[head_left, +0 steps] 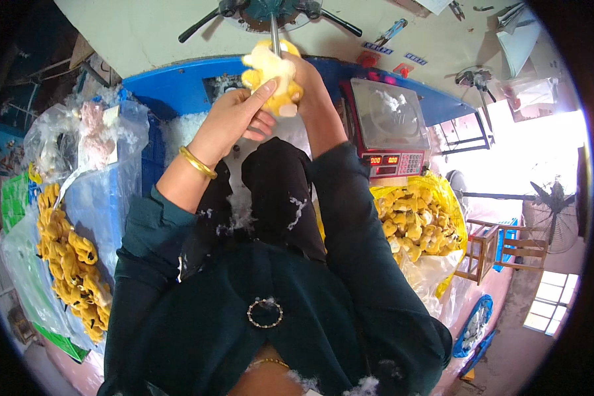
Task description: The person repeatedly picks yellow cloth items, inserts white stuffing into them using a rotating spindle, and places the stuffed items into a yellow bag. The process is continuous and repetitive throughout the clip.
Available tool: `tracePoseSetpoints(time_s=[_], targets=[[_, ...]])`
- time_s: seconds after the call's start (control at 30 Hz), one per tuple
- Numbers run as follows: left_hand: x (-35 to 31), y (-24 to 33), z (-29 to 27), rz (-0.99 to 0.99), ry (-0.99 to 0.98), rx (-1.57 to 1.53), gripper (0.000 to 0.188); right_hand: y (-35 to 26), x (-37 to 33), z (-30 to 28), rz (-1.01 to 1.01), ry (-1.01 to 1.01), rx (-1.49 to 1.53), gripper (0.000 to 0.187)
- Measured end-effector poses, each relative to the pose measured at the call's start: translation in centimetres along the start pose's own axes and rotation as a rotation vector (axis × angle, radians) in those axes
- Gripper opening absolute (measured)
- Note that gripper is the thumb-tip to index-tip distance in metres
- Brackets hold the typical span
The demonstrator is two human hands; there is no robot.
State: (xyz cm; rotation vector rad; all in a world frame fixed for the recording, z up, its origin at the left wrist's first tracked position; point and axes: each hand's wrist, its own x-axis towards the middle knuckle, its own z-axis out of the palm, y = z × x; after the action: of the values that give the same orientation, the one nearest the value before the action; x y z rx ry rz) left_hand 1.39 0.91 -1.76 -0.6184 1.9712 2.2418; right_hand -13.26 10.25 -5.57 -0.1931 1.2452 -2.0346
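Note:
A yellow and cream plush toy (270,72) sits at the end of a thin metal tube (275,36) that sticks out of the machine at the top. Behind the toy's right side, my right hand (305,76) grips it close to the tube; part of its fingers is hidden by the plush. From the lower left, my left hand (237,119) presses its thumb on the toy's front, its other fingers curled below. A gold bangle circles my left wrist.
A red scale (389,125) with fluff on its pan stands at right. Below it, a yellow sack (461,228) holds many yellow plush pieces. Brown-yellow plush pieces (72,257) lie at left near a blue crate (102,204). Machine handles (200,25) jut out above.

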Motion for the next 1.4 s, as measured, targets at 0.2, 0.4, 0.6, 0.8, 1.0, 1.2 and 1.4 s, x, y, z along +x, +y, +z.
tracePoseSetpoints(time_s=[0.2, 0.4, 0.6, 0.8, 1.0, 1.2, 1.4], targets=[[1.0, -1.9, 1.6, 0.258, 0.102, 0.160, 0.032, 0.9, -1.1, -1.4, -0.083, -0.140, -0.132, 0.029], [2.5, -3.9, 2.2, 0.621, 0.473, 1.044, 0.021, 1.9, 1.4, -1.7, -0.218, -0.182, -0.218, 0.028], [8.4, -3.2, 0.9, 0.873, 0.535, 1.230, 0.011, 0.7, 6.8, -1.6, -0.435, -0.271, -0.278, 0.028], [5.9, -4.0, 1.7, 0.675, 0.508, 1.250, 0.011, 1.1, 3.4, -1.2, -0.262, -0.035, -0.352, 0.024], [0.9, -2.6, 2.2, 0.299, 0.069, 0.346, 0.021, -0.3, 0.7, -0.5, -0.277, -0.016, -0.700, 0.023], [5.2, 0.7, 1.9, -0.049, -0.122, -0.637, 0.026, -2.0, 7.9, -0.5, -0.283, 0.231, -0.771, 0.029], [4.0, -0.2, 1.4, -0.120, -0.126, -0.578, 0.030, -0.6, 4.9, -1.0, -0.245, 0.277, -0.721, 0.031]])
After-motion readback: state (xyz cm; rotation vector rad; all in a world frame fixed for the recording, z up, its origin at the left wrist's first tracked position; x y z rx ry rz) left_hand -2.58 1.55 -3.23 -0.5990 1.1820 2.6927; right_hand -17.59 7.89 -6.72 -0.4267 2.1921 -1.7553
